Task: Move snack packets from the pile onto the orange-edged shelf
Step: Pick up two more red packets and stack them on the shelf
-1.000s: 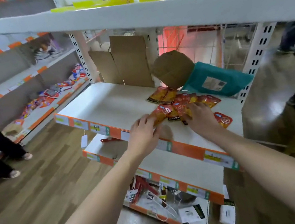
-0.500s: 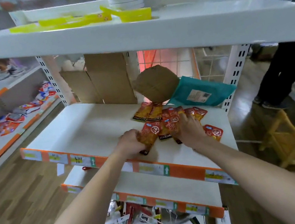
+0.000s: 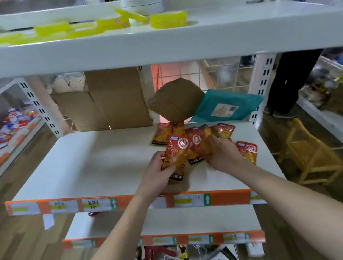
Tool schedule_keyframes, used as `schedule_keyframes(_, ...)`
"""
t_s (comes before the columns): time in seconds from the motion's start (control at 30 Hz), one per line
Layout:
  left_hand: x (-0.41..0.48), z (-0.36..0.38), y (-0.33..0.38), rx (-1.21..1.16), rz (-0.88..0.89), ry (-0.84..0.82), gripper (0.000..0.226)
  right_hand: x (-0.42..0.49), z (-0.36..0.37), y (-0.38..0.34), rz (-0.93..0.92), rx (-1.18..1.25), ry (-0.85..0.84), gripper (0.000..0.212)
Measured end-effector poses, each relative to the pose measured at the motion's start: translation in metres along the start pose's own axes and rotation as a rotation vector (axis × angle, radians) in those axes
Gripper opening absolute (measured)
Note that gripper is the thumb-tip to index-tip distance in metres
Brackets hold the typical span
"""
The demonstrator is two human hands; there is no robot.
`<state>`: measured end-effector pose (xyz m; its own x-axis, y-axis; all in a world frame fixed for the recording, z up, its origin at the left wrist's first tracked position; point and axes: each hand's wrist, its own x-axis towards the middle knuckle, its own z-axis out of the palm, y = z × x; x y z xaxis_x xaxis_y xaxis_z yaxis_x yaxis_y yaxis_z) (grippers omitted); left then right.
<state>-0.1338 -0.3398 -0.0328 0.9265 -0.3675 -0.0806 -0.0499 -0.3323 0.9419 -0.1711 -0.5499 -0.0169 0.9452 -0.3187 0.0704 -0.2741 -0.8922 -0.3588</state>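
Left hand grips a red-and-orange foil snack packet, fingers curled round its lower end so it stands tilted, top end up, over the white shelf with the orange front edge. Right hand is right beside it, fingers curled onto a neighbouring red packet, and the two packets touch. Both are at the pile of snack packets, which lies on the right half of that shelf, just in front of a crumpled brown paper bag and a teal plastic mailer at the back.
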Motion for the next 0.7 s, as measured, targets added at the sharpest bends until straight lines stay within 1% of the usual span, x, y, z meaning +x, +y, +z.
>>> schedule_keyframes(0.03, 0.000, -0.003, -0.001, -0.046, -0.021, -0.019, 0.031, -0.004, -0.002, -0.002, -0.003, 0.015, -0.005, 0.046)
schedule_keyframes(0.13, 0.001, -0.008, -0.003, -0.114, -0.048, -0.075, 0.033, -0.014, -0.008, -0.010, 0.025, 0.177, 0.032, 0.041)
schedule_keyframes(0.2, 0.002, -0.009, -0.005, -0.107, -0.025, -0.101, 0.035, -0.021, -0.010, -0.014, 0.092, 0.382, 0.044, 0.040)
schedule_keyframes(0.27, 0.003, -0.009, -0.005, -0.094, 0.001, -0.129, 0.034, -0.027, -0.011, -0.017, 0.143, 0.607, 0.034, 0.043)
schedule_keyframes(0.33, 0.002, -0.009, -0.005, -0.075, 0.019, -0.150, 0.032, -0.034, -0.009, -0.016, 0.173, 0.733, 0.022, 0.044)
schedule_keyframes(0.43, 0.003, -0.009, -0.008, -0.054, 0.063, -0.163, 0.029, -0.048, -0.003, -0.011, 0.204, 0.798, 0.017, 0.046)
schedule_keyframes(0.57, 0.005, -0.010, -0.010, -0.033, 0.084, -0.205, 0.032, -0.066, 0.009, -0.007, 0.257, 0.779, 0.088, 0.054)
schedule_keyframes(0.6, 0.005, -0.010, -0.010, -0.031, 0.084, -0.211, 0.033, -0.070, 0.008, -0.006, 0.269, 0.775, 0.104, 0.051)
schedule_keyframes(0.67, 0.004, -0.009, -0.009, -0.033, 0.087, -0.193, 0.034, -0.076, 0.006, -0.004, 0.268, 0.809, 0.140, 0.037)
schedule_keyframes(0.7, 0.004, -0.009, -0.008, -0.043, 0.090, -0.183, 0.034, -0.079, 0.004, -0.002, 0.264, 0.822, 0.153, 0.034)
